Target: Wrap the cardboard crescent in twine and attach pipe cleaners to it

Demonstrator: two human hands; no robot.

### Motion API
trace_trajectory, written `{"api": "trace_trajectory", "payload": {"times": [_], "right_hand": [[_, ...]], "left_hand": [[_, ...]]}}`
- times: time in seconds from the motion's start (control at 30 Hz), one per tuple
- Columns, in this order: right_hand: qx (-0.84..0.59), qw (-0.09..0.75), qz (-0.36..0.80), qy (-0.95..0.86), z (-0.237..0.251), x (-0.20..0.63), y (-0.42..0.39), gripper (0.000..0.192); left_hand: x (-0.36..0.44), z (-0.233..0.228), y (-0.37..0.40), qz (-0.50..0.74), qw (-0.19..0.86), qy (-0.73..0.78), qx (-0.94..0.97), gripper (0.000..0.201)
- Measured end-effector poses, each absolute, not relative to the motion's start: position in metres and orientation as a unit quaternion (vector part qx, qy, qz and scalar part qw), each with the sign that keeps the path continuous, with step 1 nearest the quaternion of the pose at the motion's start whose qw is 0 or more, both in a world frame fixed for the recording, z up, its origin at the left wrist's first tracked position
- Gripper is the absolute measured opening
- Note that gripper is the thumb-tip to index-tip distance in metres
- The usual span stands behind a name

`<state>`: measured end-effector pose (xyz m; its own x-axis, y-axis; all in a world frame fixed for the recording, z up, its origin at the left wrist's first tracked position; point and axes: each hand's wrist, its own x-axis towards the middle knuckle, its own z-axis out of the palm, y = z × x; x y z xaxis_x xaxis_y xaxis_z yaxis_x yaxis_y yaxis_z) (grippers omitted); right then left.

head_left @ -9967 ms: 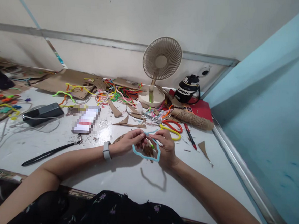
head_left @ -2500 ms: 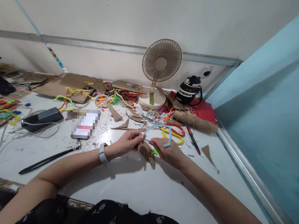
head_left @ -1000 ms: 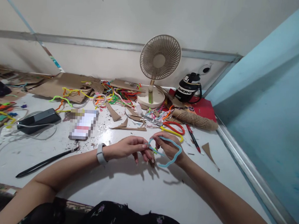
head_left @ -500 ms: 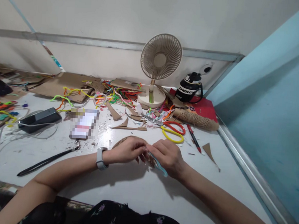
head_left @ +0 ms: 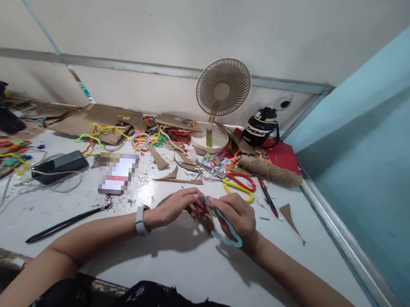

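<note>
In front of my body, my left hand (head_left: 179, 206) is closed around a curved, twine-wrapped piece (head_left: 207, 222), most of which is hidden beneath the palm and fingers. My right hand (head_left: 238, 216) pinches a light blue pipe cleaner (head_left: 233, 242) between thumb and fingers. The pipe cleaner bends in a loose loop below the right hand, and its lower end meets the twine-wrapped piece. The fingertips of both hands are close together at the top of the loop. Just beyond the right hand lie scissors (head_left: 239, 195) with red and yellow handles.
A fan (head_left: 222, 92) and a black jug (head_left: 257, 130) stand at the back, near a twine roll (head_left: 271, 170). Cardboard scraps (head_left: 158, 157) and colourful pipe cleaners (head_left: 171, 140) are strewn about. A red marker (head_left: 267, 197) lies right; a phone (head_left: 118, 176) and black device (head_left: 60, 167) lie left.
The light blue pipe cleaner has opened from a short hanging end into a wider loop. My left fingers have straightened somewhat. The whole view has shifted slightly.
</note>
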<state>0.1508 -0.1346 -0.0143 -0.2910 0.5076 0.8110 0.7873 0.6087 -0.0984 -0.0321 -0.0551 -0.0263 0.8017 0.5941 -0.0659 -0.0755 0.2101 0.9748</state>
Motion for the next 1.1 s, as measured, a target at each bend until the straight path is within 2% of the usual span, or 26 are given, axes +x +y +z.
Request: {"api": "trace_trajectory", "payload": {"times": [0.13, 0.23, 0.33, 0.53, 0.77, 0.93, 1.1], "right_hand": [[-0.413, 0.454, -0.097, -0.783, -0.02, 0.152, -0.132, 0.022], [-0.403, 0.461, -0.08, -0.786, -0.022, 0.151, -0.13, 0.023], [-0.396, 0.474, -0.065, -0.784, -0.02, 0.149, -0.13, 0.023], [-0.39, 0.496, 0.027, -0.775, -0.022, 0.147, -0.13, 0.022], [-0.391, 0.489, 0.041, -0.779, -0.011, 0.148, -0.13, 0.017], [-0.416, 0.485, 0.131, -0.758, -0.003, 0.147, -0.131, 0.014], [-0.421, 0.5, 0.138, -0.744, -0.002, 0.146, -0.131, 0.012]], "left_hand": [[-0.033, -0.028, -0.052, 0.172, 0.745, 0.224, 0.604, 0.058], [-0.032, -0.025, -0.055, 0.143, 0.753, 0.214, 0.606, 0.054], [-0.032, -0.023, -0.058, 0.129, 0.809, 0.186, 0.543, 0.049], [-0.031, -0.024, -0.059, 0.088, 0.869, 0.152, 0.462, 0.046], [-0.029, -0.028, -0.062, 0.153, 0.859, 0.164, 0.461, 0.043], [-0.031, -0.034, -0.063, 0.122, 0.887, 0.115, 0.431, 0.048], [-0.03, -0.035, -0.063, 0.147, 0.881, 0.091, 0.44, 0.043]]}}
